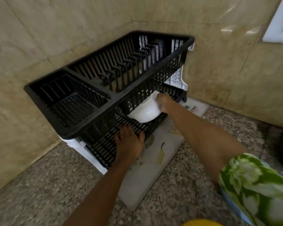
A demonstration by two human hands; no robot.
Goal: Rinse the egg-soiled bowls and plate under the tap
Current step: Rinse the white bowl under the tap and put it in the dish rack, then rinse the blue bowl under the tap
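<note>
Under the rack's upper tier, right hand [163,102] grips a white bowl [145,112] by its rim, bowl tilted on the lower slatted shelf [104,147]. Left hand [129,141] lies flat, fingers spread, on that shelf's front edge, holding nothing. Black dish rack [108,101] stands on a mat [153,173] on the speckled worktop [39,185], in a tiled corner. No tap in view. Judgement: keep the rack steadied, seat the bowl mouth-down so it drains, release once it sits stable.
</note>
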